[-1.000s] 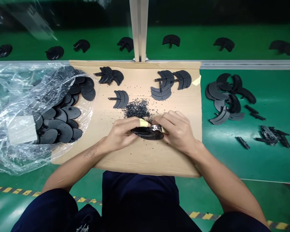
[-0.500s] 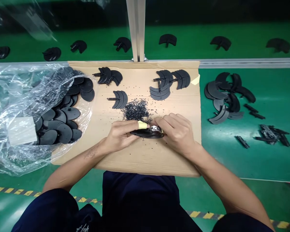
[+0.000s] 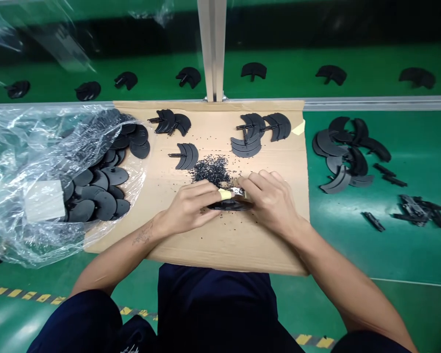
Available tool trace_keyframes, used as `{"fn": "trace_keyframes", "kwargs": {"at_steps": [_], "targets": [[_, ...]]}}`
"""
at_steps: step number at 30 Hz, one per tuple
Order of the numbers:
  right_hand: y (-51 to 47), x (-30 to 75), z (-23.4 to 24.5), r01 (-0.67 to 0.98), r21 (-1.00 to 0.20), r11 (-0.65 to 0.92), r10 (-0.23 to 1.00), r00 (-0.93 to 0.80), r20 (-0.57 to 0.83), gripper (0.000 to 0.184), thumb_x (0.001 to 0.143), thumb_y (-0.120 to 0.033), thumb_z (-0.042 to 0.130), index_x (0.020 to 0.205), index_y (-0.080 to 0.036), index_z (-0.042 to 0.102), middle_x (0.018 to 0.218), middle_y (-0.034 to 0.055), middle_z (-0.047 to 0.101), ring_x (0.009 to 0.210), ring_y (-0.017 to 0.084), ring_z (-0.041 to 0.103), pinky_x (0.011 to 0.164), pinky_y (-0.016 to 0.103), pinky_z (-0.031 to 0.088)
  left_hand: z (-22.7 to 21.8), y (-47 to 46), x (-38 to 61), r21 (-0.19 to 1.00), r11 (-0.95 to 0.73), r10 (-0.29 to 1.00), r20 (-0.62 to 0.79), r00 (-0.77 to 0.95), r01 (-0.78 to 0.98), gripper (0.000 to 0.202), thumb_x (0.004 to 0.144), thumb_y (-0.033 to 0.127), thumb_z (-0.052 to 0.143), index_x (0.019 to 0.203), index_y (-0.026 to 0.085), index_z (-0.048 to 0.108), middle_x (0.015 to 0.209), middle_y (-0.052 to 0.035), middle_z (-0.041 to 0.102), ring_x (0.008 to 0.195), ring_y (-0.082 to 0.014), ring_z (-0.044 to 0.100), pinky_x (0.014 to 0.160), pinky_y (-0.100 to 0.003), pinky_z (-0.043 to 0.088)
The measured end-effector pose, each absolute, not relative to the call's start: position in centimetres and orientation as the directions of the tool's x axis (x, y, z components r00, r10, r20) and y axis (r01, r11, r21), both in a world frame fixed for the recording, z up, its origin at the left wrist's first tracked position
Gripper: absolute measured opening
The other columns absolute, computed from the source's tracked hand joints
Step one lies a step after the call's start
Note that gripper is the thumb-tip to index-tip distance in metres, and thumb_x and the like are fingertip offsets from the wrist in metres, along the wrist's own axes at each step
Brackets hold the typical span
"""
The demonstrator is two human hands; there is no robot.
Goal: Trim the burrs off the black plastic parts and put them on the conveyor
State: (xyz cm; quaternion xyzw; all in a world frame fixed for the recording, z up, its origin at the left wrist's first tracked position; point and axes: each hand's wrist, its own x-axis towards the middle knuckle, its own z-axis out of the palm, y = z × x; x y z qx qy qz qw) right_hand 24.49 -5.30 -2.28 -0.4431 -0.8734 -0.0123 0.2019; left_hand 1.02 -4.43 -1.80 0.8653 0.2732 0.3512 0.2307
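- Both hands work close together at centre: the left hand [image 3: 189,208], one finger wrapped in yellow tape [image 3: 225,194], clasps a curved black plastic part [image 3: 230,206], while the right hand [image 3: 270,201] closes on small metal cutters [image 3: 237,192] at that part's edge.
- Left of the left hand, a clear plastic bag [image 3: 33,147] lies around and over stacked black discs [image 3: 105,205].
- Ahead of the hands, a heap of black plastic granules [image 3: 210,171] sits on a cardboard sheet [image 3: 220,247], with fan-shaped black pieces [image 3: 186,156] beyond it.
- Right of the right hand, more black pieces [image 3: 338,157] and cut black strips [image 3: 415,211] lie on a green workbench [image 3: 407,255].
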Motion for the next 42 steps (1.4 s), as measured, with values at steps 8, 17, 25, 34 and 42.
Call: {"fn": "trace_keyframes", "kwargs": {"at_steps": [8, 17, 25, 34, 42], "targets": [[-4.7, 25.1, -1.6, 0.566, -0.57, 0.595, 0.8, -0.485, 0.353, 0.016, 0.094, -0.017, 0.054, 0.104, -0.019, 0.066, 0.087, 0.0038, 0.067, 0.076, 0.017, 0.055, 0.07, 0.032, 0.04, -2.2, -3.5, 0.2, 0.562, -0.728, 0.679, 0.517, 0.521, 0.392, 0.021, 0.096, 0.018, 0.064, 0.116, 0.017, 0.07, 0.088, -0.0044, 0.069, 0.077, -0.0138, 0.059, 0.069, -0.027, 0.048], [-5.4, 24.5, -1.6, 0.633, -0.277, 0.723, 0.648, -0.481, 0.591, 0.022, 0.09, -0.004, 0.051, 0.095, -0.02, 0.065, 0.073, 0.0008, 0.061, 0.067, 0.016, 0.045, 0.064, 0.034, 0.033, -1.1, -3.2, -0.1, 0.738, -0.631, 0.731, 0.46, 0.504, 0.241, 0.051, 0.097, 0.059, 0.055, 0.119, 0.017, 0.071, 0.078, -0.0019, 0.06, 0.066, -0.0113, 0.051, 0.059, -0.023, 0.044], [-5.2, 24.7, -1.2, 0.591, -0.307, 0.746, 0.634, -0.488, 0.6, 0.025, 0.088, -0.002, 0.052, 0.1, -0.02, 0.065, 0.075, 0.0025, 0.062, 0.068, 0.018, 0.051, 0.065, 0.034, 0.037, 0.7, -2.1, -0.7, 0.666, -0.659, 0.686, 0.34, 0.644, 0.35, 0.019, 0.102, 0.025, 0.056, 0.102, 0.015, 0.072, 0.092, -0.0082, 0.07, 0.081, -0.0148, 0.065, 0.072, -0.026, 0.053], [-4.8, 24.4, -0.3, 0.61, -0.333, 0.719, 0.669, -0.477, 0.571, 0.008, 0.095, -0.022, 0.057, 0.102, -0.017, 0.058, 0.081, 0.0056, 0.061, 0.071, 0.02, 0.053, 0.063, 0.033, 0.039, 3.5, 10.8, -8.4, 0.268, -0.554, 0.817, 0.356, 0.454, 0.788, 0.018, 0.095, 0.023, 0.061, 0.099, 0.018, 0.078, 0.1, -0.0085, 0.075, 0.091, -0.0212, 0.07, 0.083, -0.032, 0.055], [-5.2, 24.6, -1.7, 0.583, -0.314, 0.749, 0.646, -0.54, 0.54, 0.025, 0.094, -0.019, 0.053, 0.118, -0.018, 0.059, 0.09, 0.0085, 0.065, 0.078, 0.022, 0.059, 0.065, 0.034, 0.049, 1.3, 21.7, -11.1, 0.279, -0.142, 0.973, 0.214, 0.082, 0.95, 0.025, 0.09, 0.017, 0.059, 0.106, 0.013, 0.078, 0.119, -0.0128, 0.074, 0.109, -0.027, 0.069, 0.099, -0.034, 0.051]]}}
